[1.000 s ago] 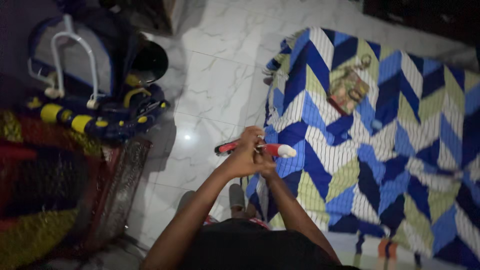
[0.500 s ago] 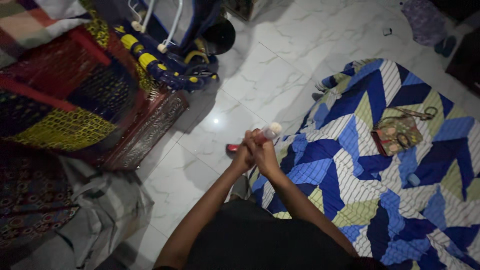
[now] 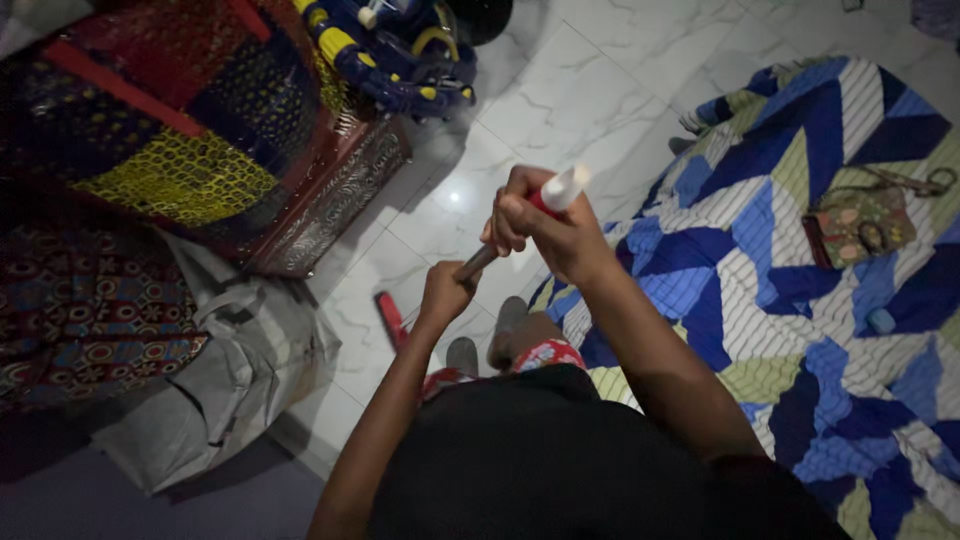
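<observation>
Blue, white and green zigzag blanket (image 3: 800, 300) covers the marble floor (image 3: 560, 110) beneath raised forearms, the right hand (image 3: 545, 230) in a closed grip on a red-and-white handle (image 3: 555, 192), the left hand (image 3: 445, 292) fisted round its grey shaft (image 3: 478, 263) below.

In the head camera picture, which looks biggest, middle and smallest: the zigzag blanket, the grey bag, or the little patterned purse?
1. The zigzag blanket, biggest, though it runs off the picture.
2. The grey bag on the floor.
3. The patterned purse, smallest, lying on the blanket and farther from the camera.
</observation>
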